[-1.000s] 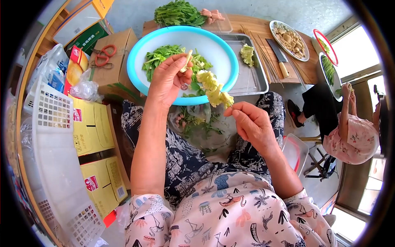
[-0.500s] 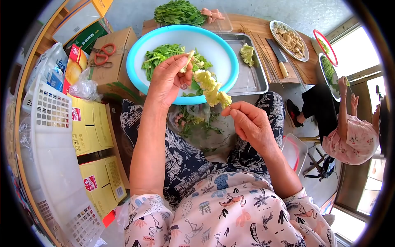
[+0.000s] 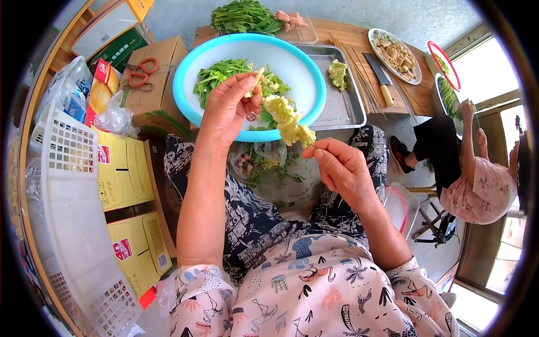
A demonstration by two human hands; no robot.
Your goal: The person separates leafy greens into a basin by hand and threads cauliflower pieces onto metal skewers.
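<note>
My left hand (image 3: 227, 115) is closed, pinching a pale yellow-green leaf piece (image 3: 257, 78) between thumb and fingers over the basin. Lower and to the right, my right hand (image 3: 345, 171) grips the bottom end of a thin skewer (image 3: 313, 145). Frilly yellow-green leaves (image 3: 287, 122) are bunched along that skewer, which slants up toward my left hand. Whether its tip touches the pinched leaf is hard to make out. Beneath both hands' work stands a white basin with a blue rim (image 3: 187, 66), holding loose green leaves (image 3: 220, 78).
Right of the basin, a metal tray (image 3: 355, 104) holds another leaf skewer (image 3: 337, 74). Bare skewers (image 3: 352, 67), a knife (image 3: 377, 68) and a plate of cut food (image 3: 396, 53) lie beyond. Scissors (image 3: 143, 73) rest on a carton at left. Another person (image 3: 483, 191) sits at right.
My two hands, the leaf piece and the skewer stay almost in place. At right, the other person's hands have shifted slightly.
</note>
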